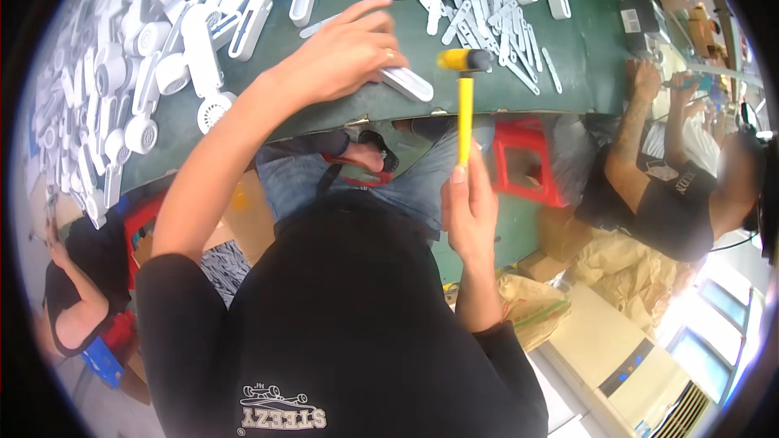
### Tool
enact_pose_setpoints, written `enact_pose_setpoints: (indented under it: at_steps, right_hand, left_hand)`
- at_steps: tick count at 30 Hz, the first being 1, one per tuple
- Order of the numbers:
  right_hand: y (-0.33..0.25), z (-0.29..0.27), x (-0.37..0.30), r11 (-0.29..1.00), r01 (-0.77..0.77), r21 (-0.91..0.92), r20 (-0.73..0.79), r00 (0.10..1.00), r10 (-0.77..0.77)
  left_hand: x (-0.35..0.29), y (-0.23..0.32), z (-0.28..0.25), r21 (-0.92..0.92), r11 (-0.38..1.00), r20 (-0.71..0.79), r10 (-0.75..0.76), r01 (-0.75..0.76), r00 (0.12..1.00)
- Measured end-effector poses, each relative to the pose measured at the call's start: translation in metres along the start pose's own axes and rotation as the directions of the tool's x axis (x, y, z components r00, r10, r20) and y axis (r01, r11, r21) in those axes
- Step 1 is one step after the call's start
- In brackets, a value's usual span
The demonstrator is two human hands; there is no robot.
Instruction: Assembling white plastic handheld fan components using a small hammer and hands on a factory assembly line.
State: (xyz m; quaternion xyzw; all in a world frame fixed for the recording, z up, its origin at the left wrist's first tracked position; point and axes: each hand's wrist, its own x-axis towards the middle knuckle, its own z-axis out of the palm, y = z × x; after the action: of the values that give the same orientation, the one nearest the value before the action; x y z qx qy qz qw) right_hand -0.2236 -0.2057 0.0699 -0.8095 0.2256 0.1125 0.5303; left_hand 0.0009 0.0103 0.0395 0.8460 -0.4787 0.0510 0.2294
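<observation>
My left hand bends over the green table near its front edge, with a ring on one finger. Beneath it the fingers press on a white handheld fan, whose rounded handle end with a long oval recess sticks out to the right. The rest of that fan is hidden by the hand. Gripped in my right hand is a small yellow-handled mallet. Its head, yellow on one side and black on the other, is raised just right of the handle end, apart from it.
White handheld fans are heaped across the table's left side. Many narrow grey-white strips lie in a pile at the far middle. Beneath the table stands a red stool. A co-worker sits at right, another person at left.
</observation>
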Motion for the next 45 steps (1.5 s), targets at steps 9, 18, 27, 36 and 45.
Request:
enact_pose_setpoints:
  at_steps: [9,18,27,36,45]
  right_hand:
    - [-0.001,-0.002,-0.001,0.930,0.259,0.261,-0.023,0.965,-0.263]
    - [-0.017,0.008,-0.004,0.973,0.222,0.059,-0.064,0.974,-0.218]
    - [-0.015,0.025,-0.003,0.972,0.179,-0.151,-0.043,0.981,-0.187]
    - [-0.013,0.034,0.018,0.921,0.265,-0.284,0.051,0.964,-0.262]
    - [-0.007,0.001,0.036,0.868,0.369,-0.332,-0.115,0.898,-0.426]
  left_hand:
    - [-0.043,0.003,-0.001,-0.068,0.996,-0.058,-0.068,0.064,0.996]
    - [-0.044,-0.001,0.047,-0.133,0.980,-0.381,-0.189,0.148,0.905]
    - [-0.048,-0.001,0.053,-0.155,0.973,-0.398,-0.217,0.168,0.891]
    - [-0.046,0.002,0.053,-0.467,0.781,-0.244,-0.565,0.415,0.788]
    - [-0.043,-0.003,0.058,-0.245,0.950,-0.327,-0.268,0.192,0.906]
